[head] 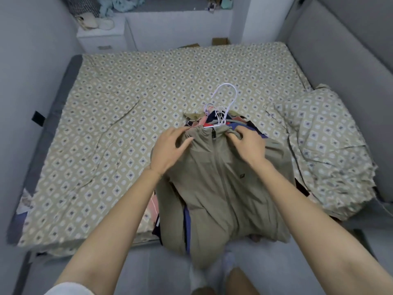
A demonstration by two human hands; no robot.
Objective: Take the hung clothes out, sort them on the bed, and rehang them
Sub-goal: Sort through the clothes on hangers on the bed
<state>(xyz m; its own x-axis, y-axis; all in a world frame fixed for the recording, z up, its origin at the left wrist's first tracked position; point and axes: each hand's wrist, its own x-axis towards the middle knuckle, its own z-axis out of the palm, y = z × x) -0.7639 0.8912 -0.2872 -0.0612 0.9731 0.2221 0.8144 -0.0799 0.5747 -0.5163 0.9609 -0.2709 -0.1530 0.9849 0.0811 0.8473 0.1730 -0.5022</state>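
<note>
A khaki zip jacket (pixel 221 188) lies on top of a pile of hung clothes at the near edge of the bed (pixel 119 107), its hem hanging over the edge. White hanger hooks (pixel 226 99) stick out beyond its collar. Pink, navy and purple garments (pixel 212 119) show beneath it. My left hand (pixel 170 150) rests on the jacket's left shoulder with fingers spread and slightly bent. My right hand (pixel 246 143) pinches the collar at the right shoulder.
A folded quilt (pixel 327 150) in the same diamond pattern lies on the bed's right side. A padded grey headboard (pixel 344 71) runs along the right. A white nightstand (pixel 102 37) stands beyond the far left corner. My feet (pixel 212 279) are on the floor below.
</note>
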